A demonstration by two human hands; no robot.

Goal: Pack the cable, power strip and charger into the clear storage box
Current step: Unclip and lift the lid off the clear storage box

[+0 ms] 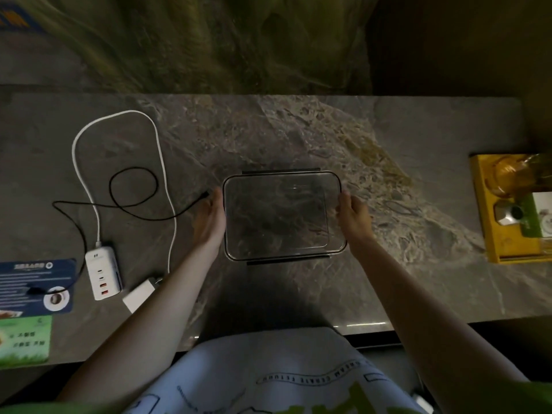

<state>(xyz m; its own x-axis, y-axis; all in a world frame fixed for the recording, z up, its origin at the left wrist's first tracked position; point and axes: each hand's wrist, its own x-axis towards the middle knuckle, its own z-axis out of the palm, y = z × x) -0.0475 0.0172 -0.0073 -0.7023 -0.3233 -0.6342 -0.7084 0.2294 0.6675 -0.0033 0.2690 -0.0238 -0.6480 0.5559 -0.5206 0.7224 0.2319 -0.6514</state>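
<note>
Both hands grip the clear storage box (282, 215) on the marble surface (388, 144): left hand (209, 219) and right hand (354, 215) fingers clamped on its sides. Left of the box lie charger (139, 295), power strip (102, 271) and black cable (134, 186).
</note>
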